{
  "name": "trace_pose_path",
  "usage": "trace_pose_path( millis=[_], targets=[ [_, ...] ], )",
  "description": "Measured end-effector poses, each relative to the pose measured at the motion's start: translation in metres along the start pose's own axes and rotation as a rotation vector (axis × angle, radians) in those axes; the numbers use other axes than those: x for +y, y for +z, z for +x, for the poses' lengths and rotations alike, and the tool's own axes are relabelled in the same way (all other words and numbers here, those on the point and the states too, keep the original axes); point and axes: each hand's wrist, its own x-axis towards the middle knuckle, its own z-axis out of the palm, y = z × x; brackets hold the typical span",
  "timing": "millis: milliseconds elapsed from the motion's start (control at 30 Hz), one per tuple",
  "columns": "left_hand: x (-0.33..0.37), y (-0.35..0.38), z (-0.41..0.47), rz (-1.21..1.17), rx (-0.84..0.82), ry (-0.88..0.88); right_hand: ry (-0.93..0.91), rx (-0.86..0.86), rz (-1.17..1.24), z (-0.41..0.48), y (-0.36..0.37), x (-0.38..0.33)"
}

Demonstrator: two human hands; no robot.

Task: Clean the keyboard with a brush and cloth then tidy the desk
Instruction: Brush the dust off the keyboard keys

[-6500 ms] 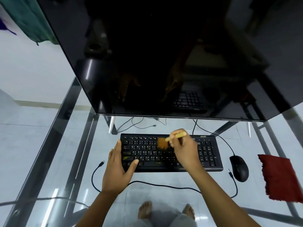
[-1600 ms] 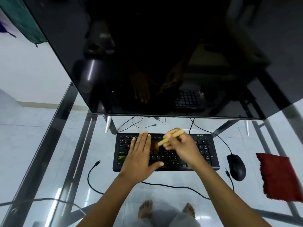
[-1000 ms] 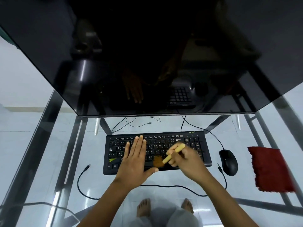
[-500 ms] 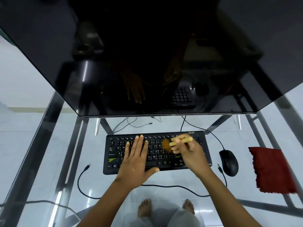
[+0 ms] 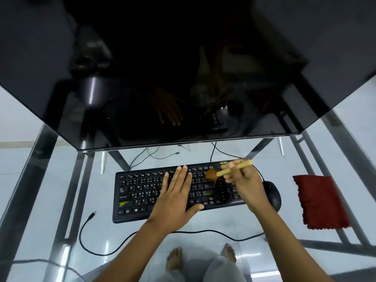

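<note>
Black keyboard on the glass counter, head view. Left hand lies flat on the middle keys, fingers straight, holding nothing. Right hand pinches the brush by its handle, bristles on the keys just right of the left fingertips. Red cloth lies unused, well right of the right fingers, past the mouse. Brushing is judged under way; wiping and tidying are left.

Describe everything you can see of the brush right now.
The brush has a pale, wooden-looking handle and a blurred tuft of orange-brown bristles. The right hand pinches the handle midway. It lies nearly level, bristles pointing left, over the upper right keys of the keyboard. Whether the bristles touch the keys cannot be told.
</note>
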Motion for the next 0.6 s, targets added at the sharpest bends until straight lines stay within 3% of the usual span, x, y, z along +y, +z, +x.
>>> trace_pose_path(
  millis=[67,167,200,267,333,400,467,600],
  targets=[
    [0.005,0.001,0.003,0.0,-0.022,0.014,-0.013,-0.009,-0.111,-0.003,-0.007,0.007],
    [0.013,0.003,0.01,-0.01,-0.042,0.034,-0.064,0.225,-0.171,-0.009,-0.023,0.012],
    [0.016,0.002,0.012,-0.018,-0.043,0.039,-0.064,0.204,-0.1,-0.011,-0.027,0.013],
    [0.02,0.005,0.015,-0.015,-0.038,0.049,-0.013,0.005,0.009,-0.017,-0.027,0.015],
    [0.023,0.007,0.017,-0.008,-0.026,0.054,-0.013,-0.069,-0.084,-0.022,-0.028,0.022],
    [0.027,0.008,0.017,-0.011,-0.029,0.052,-0.06,0.119,-0.199,-0.025,-0.035,0.029],
    [0.03,0.009,0.018,-0.004,-0.028,0.038,-0.123,0.233,-0.152,-0.03,-0.041,0.027],
    [0.035,0.008,0.02,0.013,-0.045,-0.022,-0.1,-0.078,-0.152,-0.042,-0.035,0.027]
  ],
)
